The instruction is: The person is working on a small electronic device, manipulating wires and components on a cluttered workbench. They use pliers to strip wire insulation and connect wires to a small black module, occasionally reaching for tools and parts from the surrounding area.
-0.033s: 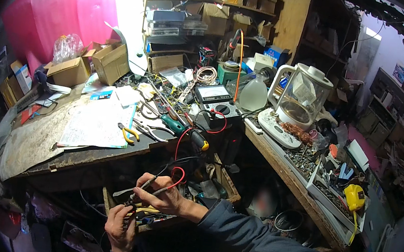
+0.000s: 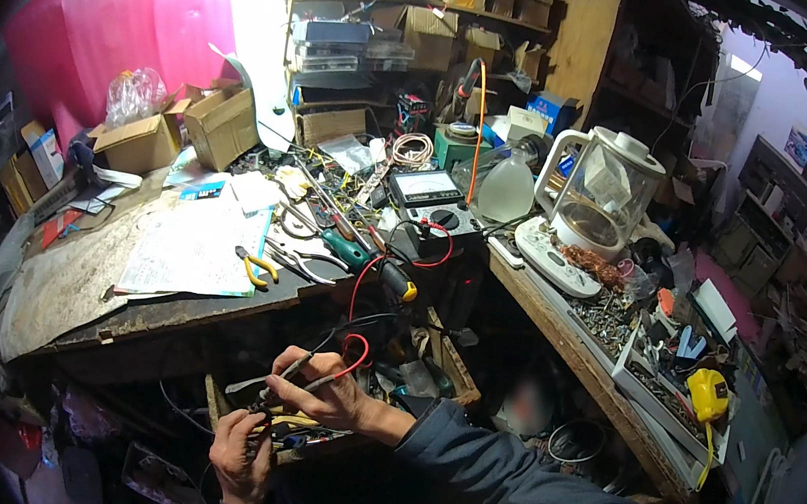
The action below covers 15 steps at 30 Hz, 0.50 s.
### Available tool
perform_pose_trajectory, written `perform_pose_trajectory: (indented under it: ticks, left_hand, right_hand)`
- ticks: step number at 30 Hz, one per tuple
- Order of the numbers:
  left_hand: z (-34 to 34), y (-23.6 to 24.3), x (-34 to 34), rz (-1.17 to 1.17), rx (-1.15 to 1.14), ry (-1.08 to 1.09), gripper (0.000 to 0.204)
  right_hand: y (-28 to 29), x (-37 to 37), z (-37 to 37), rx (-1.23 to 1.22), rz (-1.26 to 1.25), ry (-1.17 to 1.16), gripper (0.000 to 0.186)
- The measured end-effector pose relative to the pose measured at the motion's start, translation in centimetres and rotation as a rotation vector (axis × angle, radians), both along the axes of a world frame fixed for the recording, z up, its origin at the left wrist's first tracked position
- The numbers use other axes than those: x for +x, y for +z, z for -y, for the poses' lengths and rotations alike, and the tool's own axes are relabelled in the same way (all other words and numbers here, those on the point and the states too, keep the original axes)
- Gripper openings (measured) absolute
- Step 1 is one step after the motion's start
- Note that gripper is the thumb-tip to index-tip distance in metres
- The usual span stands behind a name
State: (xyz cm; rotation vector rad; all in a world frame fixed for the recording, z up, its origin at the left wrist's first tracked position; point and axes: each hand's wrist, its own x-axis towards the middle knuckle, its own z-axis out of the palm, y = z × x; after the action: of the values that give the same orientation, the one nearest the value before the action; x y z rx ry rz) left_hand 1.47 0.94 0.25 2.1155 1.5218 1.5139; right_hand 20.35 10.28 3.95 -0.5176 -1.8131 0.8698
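Red lead (image 2: 367, 351), black lead (image 2: 355, 320) pinched in right hand (image 2: 325, 396); left hand (image 2: 240, 459) curled, contents too dark to tell. Drawer edge (image 2: 454, 359) snagging leads could loosen pinch.

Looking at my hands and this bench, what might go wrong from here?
The right hand holds a red lead that seems to run up to the meter; a tug might drag it.

The yellow-and-black handle juts out at the edge of the bench, close to the wiring, so a snag could knock it down.

Both hands work by a cluttered open drawer; anything small dropped there might be hard to find.
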Motion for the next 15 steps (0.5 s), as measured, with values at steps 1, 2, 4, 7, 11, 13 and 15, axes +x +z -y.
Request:
perform_pose_trajectory:
  ticks: [1, 2, 4, 7, 11, 13, 15]
  left_hand:
    - [0.0, -0.1, -0.1, -0.012, -0.008, -0.001, 0.034]
    - [-0.1, -0.3, -0.2, -0.024, -0.016, -0.003, 0.034]
    - [-0.2, -0.3, -0.2, -0.027, -0.035, -0.014, 0.034]
    - [-0.3, 0.1, 0.1, -0.03, -0.066, -0.033, 0.032]
    - [0.2, 0.5, -0.3, -0.071, -0.095, -0.02, 0.031]
    - [0.3, 0.3, -0.9, -0.118, -0.051, -0.039, 0.033]
    - [-0.4, 0.4, -0.5, -0.121, -0.057, -0.078, 0.033]
  right_hand:
    - [0.1, 0.0, 0.1, -0.037, 0.009, 0.009, 0.011]
    - [0.2, 0.0, 0.1, -0.073, 0.018, 0.017, 0.011]
    - [0.1, 0.0, 0.0, -0.066, 0.011, 0.028, 0.012]
    - [0.2, 0.0, -0.1, -0.054, 0.013, 0.027, 0.012]
    - [0.0, -0.6, -0.1, -0.052, -0.011, 0.063, 0.012]
    - [-0.1, -0.7, 0.0, -0.115, -0.027, 0.066, 0.012]
    - [-0.5, -0.7, 0.2, -0.14, -0.047, 0.042, 0.011]
